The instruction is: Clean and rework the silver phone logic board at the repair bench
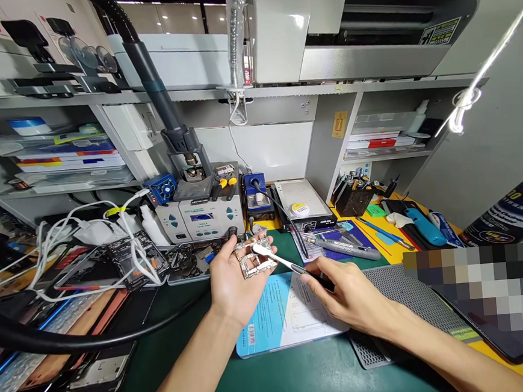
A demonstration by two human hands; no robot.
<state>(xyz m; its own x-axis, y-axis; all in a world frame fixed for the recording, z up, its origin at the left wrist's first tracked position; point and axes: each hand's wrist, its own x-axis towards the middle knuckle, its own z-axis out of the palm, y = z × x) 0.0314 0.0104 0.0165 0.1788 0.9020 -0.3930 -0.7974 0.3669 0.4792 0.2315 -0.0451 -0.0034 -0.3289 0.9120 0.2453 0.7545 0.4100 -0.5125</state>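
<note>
My left hand (pixel 233 292) is palm up, with a small phone circuit board (pixel 249 270) lying across the palm and held by the thumb and fingers. My right hand (pixel 344 289) grips a toothbrush (pixel 285 265) by its dark handle, the fingers wrapped around it. Its white head touches or hovers just over the upper part of the board; I cannot tell which. Beneath both hands a flat blue-and-white package (pixel 269 325) lies on the green mat (pixel 198 370).
Behind the hands stand a rework station (pixel 204 218) and a blue soldering station (pixel 258 202). A black hose (pixel 163 332) crosses the left side, near phone parts and tangled white cables (pixel 139 254). To the right are a grey perforated mat (pixel 400 288) and a spray can (pixel 511 209).
</note>
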